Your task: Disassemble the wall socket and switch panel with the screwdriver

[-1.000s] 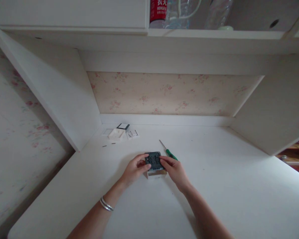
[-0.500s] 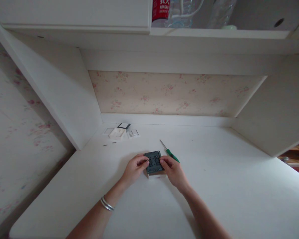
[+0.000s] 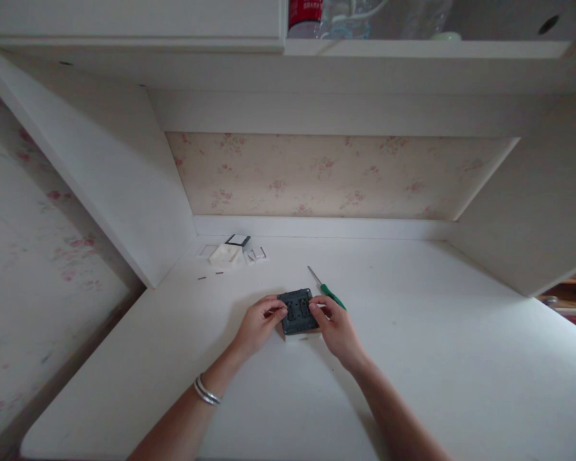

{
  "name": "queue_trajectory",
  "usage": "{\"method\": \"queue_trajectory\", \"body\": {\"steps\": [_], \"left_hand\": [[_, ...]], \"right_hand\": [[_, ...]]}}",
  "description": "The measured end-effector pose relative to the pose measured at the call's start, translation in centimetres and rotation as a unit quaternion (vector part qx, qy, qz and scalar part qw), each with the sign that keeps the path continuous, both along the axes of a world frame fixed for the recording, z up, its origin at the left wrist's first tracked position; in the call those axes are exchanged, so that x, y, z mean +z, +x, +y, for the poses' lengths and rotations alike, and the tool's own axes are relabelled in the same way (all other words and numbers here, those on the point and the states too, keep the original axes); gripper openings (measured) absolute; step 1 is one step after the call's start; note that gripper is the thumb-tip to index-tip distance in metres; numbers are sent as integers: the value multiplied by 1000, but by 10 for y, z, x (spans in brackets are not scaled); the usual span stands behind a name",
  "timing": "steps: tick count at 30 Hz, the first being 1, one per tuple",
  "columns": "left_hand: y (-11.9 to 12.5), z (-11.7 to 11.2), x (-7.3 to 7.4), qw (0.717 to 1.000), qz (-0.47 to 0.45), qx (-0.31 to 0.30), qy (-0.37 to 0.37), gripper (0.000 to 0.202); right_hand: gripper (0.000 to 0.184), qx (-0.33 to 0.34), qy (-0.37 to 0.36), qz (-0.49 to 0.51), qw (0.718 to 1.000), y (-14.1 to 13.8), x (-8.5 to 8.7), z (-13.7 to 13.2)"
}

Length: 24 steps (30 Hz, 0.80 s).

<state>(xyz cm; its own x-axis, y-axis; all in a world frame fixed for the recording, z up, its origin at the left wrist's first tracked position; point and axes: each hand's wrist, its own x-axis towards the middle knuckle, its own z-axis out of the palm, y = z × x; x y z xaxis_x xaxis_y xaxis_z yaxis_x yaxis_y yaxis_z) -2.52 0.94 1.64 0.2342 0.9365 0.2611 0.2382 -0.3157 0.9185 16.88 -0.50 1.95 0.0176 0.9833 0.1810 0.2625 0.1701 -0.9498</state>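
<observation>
A square dark grey wall socket panel with two groups of fittings on its face rests over a white box, whose front edge shows below it. Against the panel's left side, my left hand is closed, thumb and fingers pinched at the edge. My right hand grips the opposite edge in the same way. Just beyond the right hand lies a screwdriver with a green handle, its shaft pointing away to the left. Whether the fingertips hold anything smaller is too fine to see.
Toward the back left of the white desk sit a white open box, a dark-framed square piece and a small clear bag. Two thin dark screws lie before them. An overhead shelf holds bottles.
The panel now sits flatter and closer over the white box, with less of a gap at its front edge. Both hands keep their places on it. The head view has tipped slightly downward.
</observation>
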Motion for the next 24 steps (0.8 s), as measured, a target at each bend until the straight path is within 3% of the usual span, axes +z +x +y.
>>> {"method": "queue_trajectory", "body": {"steps": [7, 14, 20, 24], "left_hand": [[1, -5, 2, 999, 10, 4, 45, 17], [3, -9, 4, 988, 48, 78, 122, 12], [5, -17, 3, 966, 117, 43, 225, 11], [4, -17, 5, 968, 94, 86, 216, 12]], "right_hand": [[22, -33, 94, -65, 993, -6, 3, -6], [20, -67, 107, -66, 990, -8, 4, -8], [16, -70, 175, -109, 976, -12, 5, -14], [16, -74, 195, -111, 972, -13, 7, -15]]}}
